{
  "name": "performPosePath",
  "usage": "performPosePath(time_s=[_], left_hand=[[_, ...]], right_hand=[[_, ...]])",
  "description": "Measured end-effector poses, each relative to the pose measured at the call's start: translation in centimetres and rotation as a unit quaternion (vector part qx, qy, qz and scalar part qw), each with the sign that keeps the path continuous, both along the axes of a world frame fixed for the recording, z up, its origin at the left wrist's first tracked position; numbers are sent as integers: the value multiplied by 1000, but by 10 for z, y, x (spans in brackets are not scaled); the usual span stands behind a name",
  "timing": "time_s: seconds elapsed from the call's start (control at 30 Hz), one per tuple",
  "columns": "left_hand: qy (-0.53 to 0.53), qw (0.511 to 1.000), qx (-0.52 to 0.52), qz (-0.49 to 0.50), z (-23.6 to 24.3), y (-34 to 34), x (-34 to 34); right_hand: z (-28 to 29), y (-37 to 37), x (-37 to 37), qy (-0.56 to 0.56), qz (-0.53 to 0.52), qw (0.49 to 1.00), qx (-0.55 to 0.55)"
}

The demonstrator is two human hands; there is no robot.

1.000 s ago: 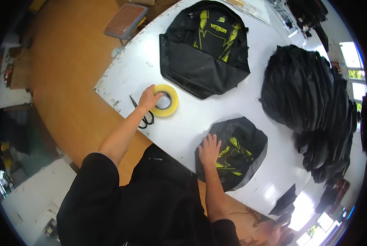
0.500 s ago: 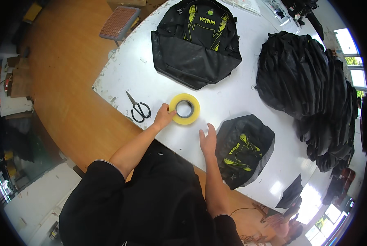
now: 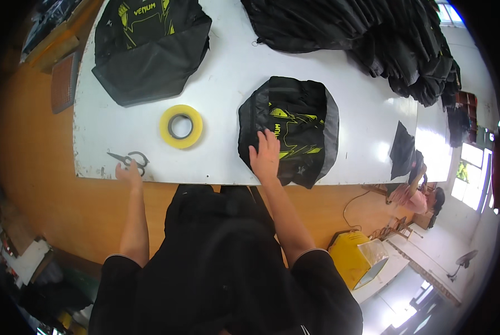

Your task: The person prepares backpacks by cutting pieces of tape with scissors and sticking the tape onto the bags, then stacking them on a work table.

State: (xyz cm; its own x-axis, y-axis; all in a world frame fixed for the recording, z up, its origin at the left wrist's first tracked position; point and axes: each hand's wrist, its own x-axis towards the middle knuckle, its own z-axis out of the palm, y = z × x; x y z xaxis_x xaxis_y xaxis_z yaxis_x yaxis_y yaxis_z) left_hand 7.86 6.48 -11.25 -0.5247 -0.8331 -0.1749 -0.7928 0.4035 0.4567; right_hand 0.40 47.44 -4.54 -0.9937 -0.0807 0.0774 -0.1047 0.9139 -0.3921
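The grip of the left hand (image 3: 128,176) was at the dark metal scissors with looped handles (image 3: 126,159), fingertips over them near the pivot; from where I stood I couldn't tell whether they were pinching the tool or only touching it. The scissors lay near the front edge of the white, smooth-topped desk (image 3: 222,111), towards its left corner, blades pointing left. The grip of the right hand (image 3: 265,157) was spread, fingers apart and palm down on the left part of the black fabric bag piece with yellow-green printed lines (image 3: 303,131), which lay right at the desk's front edge.

That cloth looked light and limp, apt to fold or slide on the glossy top, so a flat palm seemed a sensible way to steady it, and a margin clear of the print the better place to lift it. The scissors looked stiff and slim, best taken by the loops, away from the points. Beyond them sat the wide yellow roll of tape (image 3: 166,127), firm and probably fairly weighty, easiest held by its rim or through the hole.
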Motion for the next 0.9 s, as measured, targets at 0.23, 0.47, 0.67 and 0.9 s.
performPosePath(time_s=[0.23,0.47,0.67,0.9], left_hand=[[-111,993,35,29,-7,9,9],[92,979,-56,-173,1,6,-81],[159,929,23,-333,23,38,-160],[56,853,342,-391,32,213,-137]], right_hand=[[-22,39,28,-106,-71,989,-71],[-31,34,43,-116,-40,992,-15],[-34,11,47,-70,-57,995,-30],[-22,-23,42,-9,66,998,-8]])
